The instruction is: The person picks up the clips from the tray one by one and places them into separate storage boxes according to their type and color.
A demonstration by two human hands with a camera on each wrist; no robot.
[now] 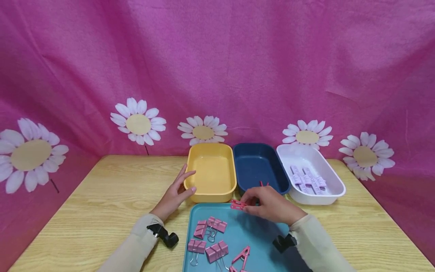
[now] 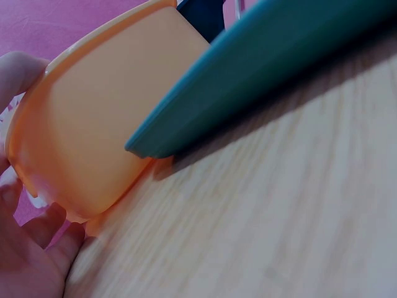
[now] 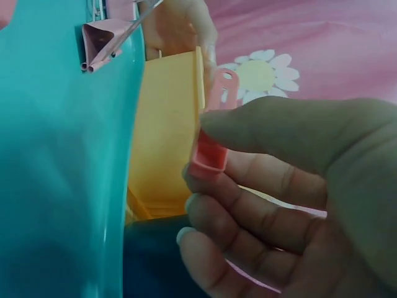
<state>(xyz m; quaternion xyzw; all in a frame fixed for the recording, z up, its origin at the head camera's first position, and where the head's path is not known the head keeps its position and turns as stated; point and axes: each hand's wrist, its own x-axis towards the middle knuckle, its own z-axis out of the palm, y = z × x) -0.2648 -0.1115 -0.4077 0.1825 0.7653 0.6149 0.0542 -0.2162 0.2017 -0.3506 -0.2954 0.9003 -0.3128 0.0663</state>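
My right hand (image 1: 270, 206) pinches a pink plastic clothespin (image 1: 238, 204) between thumb and fingers, over the teal tray's far edge; the right wrist view shows the clothespin (image 3: 214, 124) up close. My left hand (image 1: 175, 192) rests against the left side of the yellow bin (image 1: 210, 197), its fingers fairly straight at the rim. On the teal tray (image 1: 259, 234) lie several pink binder clips (image 1: 216, 251) and pink clothespins (image 1: 242, 257), partly cut off by the frame's bottom. Behind my right hand, a bit of a pink clothespin (image 1: 263, 184) shows in the navy bin (image 1: 259, 158).
To the right of the navy bin, a white bin (image 1: 314, 198) holds lilac tape measures (image 1: 307, 179). All three bins stand in a row behind the tray on a wooden table (image 1: 112, 200). A magenta cloth (image 1: 217, 68) with daisies hangs behind.
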